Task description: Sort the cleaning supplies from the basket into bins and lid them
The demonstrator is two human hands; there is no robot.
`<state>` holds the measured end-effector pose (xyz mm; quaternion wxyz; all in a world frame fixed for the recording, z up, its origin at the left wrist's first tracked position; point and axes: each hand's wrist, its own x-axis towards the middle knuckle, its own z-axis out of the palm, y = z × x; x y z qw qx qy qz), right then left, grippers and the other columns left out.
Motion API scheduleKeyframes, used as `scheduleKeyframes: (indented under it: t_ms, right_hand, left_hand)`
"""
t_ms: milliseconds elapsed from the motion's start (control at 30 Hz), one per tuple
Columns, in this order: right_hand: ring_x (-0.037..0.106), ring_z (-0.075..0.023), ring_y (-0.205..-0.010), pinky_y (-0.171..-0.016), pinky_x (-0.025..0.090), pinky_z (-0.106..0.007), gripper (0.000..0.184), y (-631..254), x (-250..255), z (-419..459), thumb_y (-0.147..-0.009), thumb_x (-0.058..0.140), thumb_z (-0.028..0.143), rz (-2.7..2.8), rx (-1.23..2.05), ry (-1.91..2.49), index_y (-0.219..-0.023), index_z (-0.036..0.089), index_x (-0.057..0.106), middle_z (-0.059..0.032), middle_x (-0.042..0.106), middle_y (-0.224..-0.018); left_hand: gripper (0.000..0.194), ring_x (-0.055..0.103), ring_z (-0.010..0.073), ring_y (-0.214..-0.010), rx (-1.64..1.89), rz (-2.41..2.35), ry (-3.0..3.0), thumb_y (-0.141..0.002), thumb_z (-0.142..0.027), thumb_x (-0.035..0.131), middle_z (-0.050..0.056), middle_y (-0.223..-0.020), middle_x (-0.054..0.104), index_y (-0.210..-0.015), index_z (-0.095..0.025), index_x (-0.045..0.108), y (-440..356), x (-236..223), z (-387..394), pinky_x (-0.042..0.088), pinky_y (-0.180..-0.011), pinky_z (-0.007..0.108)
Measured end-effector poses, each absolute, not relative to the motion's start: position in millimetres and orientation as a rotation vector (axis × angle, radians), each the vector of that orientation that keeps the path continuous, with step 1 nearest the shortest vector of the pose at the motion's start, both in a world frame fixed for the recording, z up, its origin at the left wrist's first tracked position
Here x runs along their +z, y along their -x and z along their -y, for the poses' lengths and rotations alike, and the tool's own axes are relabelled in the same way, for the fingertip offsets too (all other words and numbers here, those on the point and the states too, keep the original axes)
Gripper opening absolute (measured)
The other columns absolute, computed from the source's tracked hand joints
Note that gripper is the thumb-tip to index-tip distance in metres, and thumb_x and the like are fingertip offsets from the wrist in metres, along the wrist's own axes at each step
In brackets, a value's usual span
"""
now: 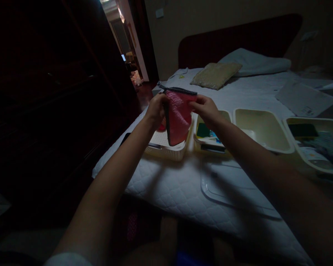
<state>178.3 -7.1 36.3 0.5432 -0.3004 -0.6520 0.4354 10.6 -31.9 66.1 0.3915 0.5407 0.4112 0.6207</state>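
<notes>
1. A pink cloth (179, 114) with dark edging is held up, spread.
2. Its left edge is pinched by the left hand (156, 108), its right edge by the right hand (207, 109).
3. The perforated basket (170, 153) is seen behind it.

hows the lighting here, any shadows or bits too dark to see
Head view: dim overall, left side nearly black; head view: soft shadows cross the bed and pale lid; head view: doorway brightest, leaning; head view: pink cloth readable.
</notes>
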Motion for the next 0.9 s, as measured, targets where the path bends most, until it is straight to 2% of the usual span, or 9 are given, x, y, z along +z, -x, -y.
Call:
scheduleKeyframes:
  t_ms: [100,233,400,567,700,833,900]
  right_hand:
    - [0.061,-0.0202,-0.089,-0.079,0.051,-0.038,0.025,-176.7,43.2,-2.7,-0.078,0.065,0.043,1.547,0.834,0.701,-0.086,0.02,0.059,-0.0039,0.066,-0.09]
    - [0.062,-0.019,-0.089,-0.079,0.052,-0.037,0.032,-176.7,57.4,-7.8,-0.083,0.062,0.052,1.589,0.649,0.713,-0.09,0.021,0.058,-0.0028,0.065,-0.09]
    - [0.063,-0.0209,-0.093,-0.08,0.052,-0.037,0.04,-175.5,65.0,3.4,-0.077,0.069,0.053,1.702,0.744,0.618,-0.098,0.02,0.061,-0.0037,0.067,-0.093]
    - [0.062,-0.0212,-0.084,-0.075,0.054,-0.038,0.026,-173.6,58.5,6.8,-0.079,0.069,0.041,1.74,0.757,0.679,-0.082,0.016,0.063,-0.0037,0.064,-0.083]
    - [0.061,-0.0172,-0.079,-0.071,0.054,-0.033,0.025,-176.1,59.5,3.5,-0.083,0.064,0.039,1.682,0.659,0.708,-0.08,0.014,0.06,-0.0027,0.062,-0.08]
    - [0.06,-0.0167,-0.081,-0.073,0.053,-0.032,0.021,-180.9,58.6,2.3,-0.084,0.061,0.034,1.636,0.693,0.689,-0.084,0.014,0.059,-0.0025,0.061,-0.082]
    - [0.06,-0.0182,-0.084,-0.076,0.053,-0.034,0.017,-183.5,55.6,0.8,-0.084,0.06,0.031,1.62,0.713,0.692,-0.085,0.013,0.059,-0.0028,0.06,-0.084]
  left_hand:
    - [0.016,0.065,0.0146,-0.08,1.558,-0.949,-1.345,-0.074,-0.022,0.064,0.003,-0.082,0.068,-0.088,-0.015,0.059,-13.4,62.1,37.5,0.052,-0.073,0.024]
    - [0.032,0.067,0.0206,-0.094,1.658,-0.977,-1.429,-0.069,-0.03,0.076,0.003,-0.087,0.071,-0.094,-0.017,0.062,-12.2,58.8,33.6,0.053,-0.079,0.028]
    - [0.033,0.064,0.0239,-0.108,1.73,-0.917,-1.404,-0.074,-0.035,0.074,0.004,-0.097,0.07,-0.099,-0.018,0.062,-5.3,68.9,25.9,0.052,-0.086,0.031]
    - [0.025,0.062,0.0252,-0.115,1.666,-0.881,-1.301,-0.084,-0.032,0.065,0.005,-0.099,0.068,-0.103,-0.016,0.061,-11.4,75.1,32.5,0.051,-0.089,0.033]
    - [0.025,0.064,0.0242,-0.111,1.453,-0.786,-1.29,-0.089,-0.036,0.058,0.007,-0.099,0.069,-0.1,-0.013,0.061,-17.4,69.8,45.1,0.051,-0.088,0.033]
    - [0.039,0.068,0.0197,-0.094,1.158,-0.858,-1.334,-0.073,-0.041,0.077,0.005,-0.093,0.07,-0.099,-0.015,0.062,-10.9,60.7,52.1,0.052,-0.085,0.031]
    - [0.045,0.068,0.0169,-0.087,1.103,-0.908,-1.334,-0.068,-0.043,0.081,0.002,-0.088,0.069,-0.1,-0.017,0.062,-6.6,57.5,52.6,0.053,-0.083,0.03]
